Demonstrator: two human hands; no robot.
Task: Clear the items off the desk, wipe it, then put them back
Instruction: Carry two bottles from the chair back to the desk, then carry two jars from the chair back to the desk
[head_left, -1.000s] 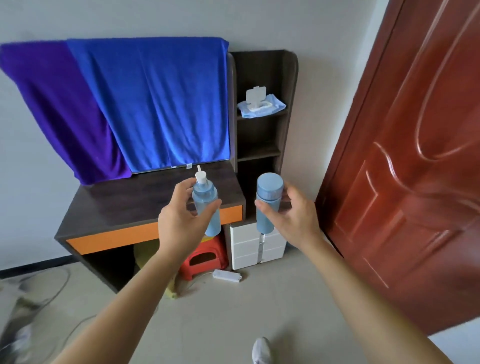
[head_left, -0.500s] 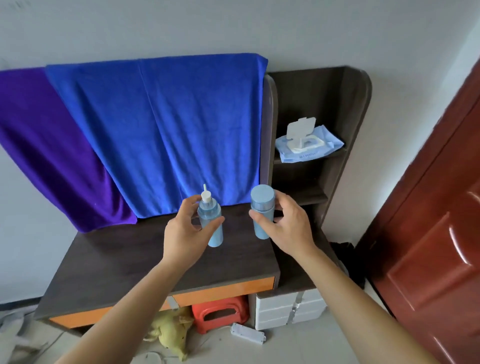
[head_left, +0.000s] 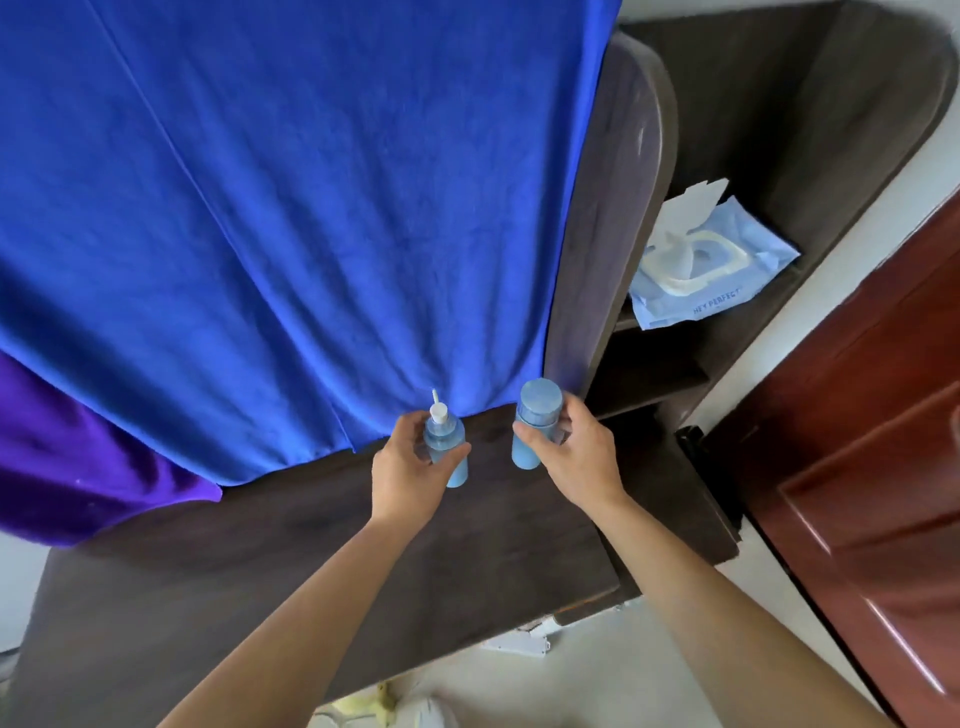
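While both arms reach over the dark wooden worktop (head_left: 311, 561), each holds one pale blue bottle near its far edge, toward the far right corner. Left grip (head_left: 410, 467): fingers and thumb curled round the pump bottle (head_left: 441, 434), which stands upright with its white nozzle on top. Right grip (head_left: 571, 457): thumb and fingers pinching the capped bottle (head_left: 535, 415) at mid-height, likewise upright. The two bottles are near each other but apart, the capped one to the right. Whether either base touches the worktop cannot be told. A blue towel (head_left: 311, 208) hangs behind the far edge, its hem just behind the pump bottle. A purple towel (head_left: 78, 457) hangs beside it at the far left corner. To the right of the worktop stands a dark shelf unit (head_left: 831, 104). On its upper shelf lies a pack of wet wipes (head_left: 727, 275), flap raised. A red-brown door (head_left: 883, 441) is at the right.
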